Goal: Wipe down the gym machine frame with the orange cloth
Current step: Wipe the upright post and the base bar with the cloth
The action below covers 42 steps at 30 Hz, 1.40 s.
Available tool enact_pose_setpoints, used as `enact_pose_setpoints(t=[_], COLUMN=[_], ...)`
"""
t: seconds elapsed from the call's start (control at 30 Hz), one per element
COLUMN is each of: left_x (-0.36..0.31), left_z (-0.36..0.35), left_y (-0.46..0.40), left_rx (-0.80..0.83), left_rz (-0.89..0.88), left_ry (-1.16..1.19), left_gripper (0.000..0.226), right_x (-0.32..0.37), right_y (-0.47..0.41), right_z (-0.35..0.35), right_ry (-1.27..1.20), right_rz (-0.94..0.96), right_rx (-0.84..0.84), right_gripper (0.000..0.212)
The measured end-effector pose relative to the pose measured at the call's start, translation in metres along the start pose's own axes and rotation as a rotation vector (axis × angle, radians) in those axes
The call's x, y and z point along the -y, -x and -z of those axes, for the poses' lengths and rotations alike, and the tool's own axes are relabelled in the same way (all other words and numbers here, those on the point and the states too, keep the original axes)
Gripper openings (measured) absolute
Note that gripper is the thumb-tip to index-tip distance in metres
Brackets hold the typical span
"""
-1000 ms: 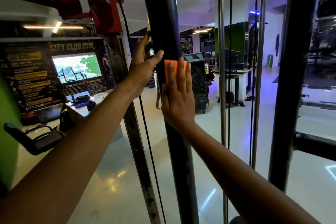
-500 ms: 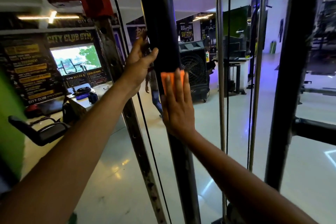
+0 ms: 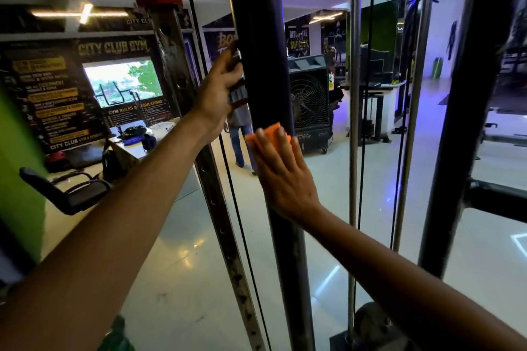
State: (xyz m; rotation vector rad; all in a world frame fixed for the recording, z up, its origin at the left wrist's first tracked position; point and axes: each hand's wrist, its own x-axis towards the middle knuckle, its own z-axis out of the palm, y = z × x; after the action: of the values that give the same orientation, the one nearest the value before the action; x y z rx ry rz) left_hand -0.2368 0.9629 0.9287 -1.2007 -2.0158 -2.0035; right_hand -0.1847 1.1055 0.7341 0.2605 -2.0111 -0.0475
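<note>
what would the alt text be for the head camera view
A person's right hand presses a small orange cloth flat against a black vertical steel post of a gym machine, while the left hand holds the post's far edge higher up. Behind stand a black floor fan and gym posters.

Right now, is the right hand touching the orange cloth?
Touching. The head view shows the right hand laid flat with straight fingers over the orange cloth, pressing it against the black upright post.
</note>
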Motion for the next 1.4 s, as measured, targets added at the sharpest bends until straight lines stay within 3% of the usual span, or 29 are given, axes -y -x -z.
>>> enact_pose_setpoints(t=[0.1, 0.23, 0.3, 0.43, 0.53, 0.67, 0.8, 0.93, 1.13, 1.3, 1.4], left_x=[0.002, 0.003, 0.006, 0.01, 0.011, 0.014, 0.027, 0.044, 0.047, 0.06, 0.07], left_z=[0.002, 0.003, 0.004, 0.001, 0.001, -0.001, -0.008, -0.013, -0.018, -0.021, -0.022], left_y=[0.0, 0.002, 0.002, 0.005, 0.006, 0.008, 0.018, 0.033, 0.039, 0.052, 0.057], left_rx=[0.016, 0.018, 0.014, 0.028, 0.021, 0.016, -0.005, -0.005, -0.018, 0.017, 0.014], left_rz=[-0.011, -0.027, -0.024, -0.012, -0.003, -0.013, -0.003, 0.031, 0.049, 0.079, 0.11], left_ry=[-0.023, -0.031, -0.034, -0.033, -0.039, -0.023, -0.048, -0.057, -0.065, -0.069, -0.033], left_gripper=[0.049, 0.051, 0.051, 0.056, 0.056, 0.053, 0.06, 0.058, 0.046, 0.048, 0.049], right_x=[-0.016, -0.032, -0.027, -0.017, -0.034, -0.031, 0.012, 0.036, 0.022, 0.034, 0.026], right_y=[-0.005, -0.072, -0.063, 0.024, 0.012, -0.045, 0.003, 0.068, -0.008, 0.089, 0.073], right_z=[0.009, 0.035, 0.029, 0.001, 0.011, 0.026, -0.001, -0.024, -0.006, -0.032, -0.028], right_ry=[0.039, -0.105, -0.153, -0.002, 0.051, -0.141, -0.301, -0.305, -0.335, -0.317, -0.327], right_rz=[0.044, -0.095, -0.107, 0.156, 0.241, -0.024, -0.24, -0.287, -0.383, -0.294, -0.321], right_rx=[-0.023, -0.15, -0.13, 0.076, 0.096, -0.101, -0.147, -0.089, -0.228, -0.079, -0.107], right_gripper=[0.061, 0.061, 0.062, 0.064, 0.066, 0.06, 0.06, 0.065, 0.062, 0.08, 0.08])
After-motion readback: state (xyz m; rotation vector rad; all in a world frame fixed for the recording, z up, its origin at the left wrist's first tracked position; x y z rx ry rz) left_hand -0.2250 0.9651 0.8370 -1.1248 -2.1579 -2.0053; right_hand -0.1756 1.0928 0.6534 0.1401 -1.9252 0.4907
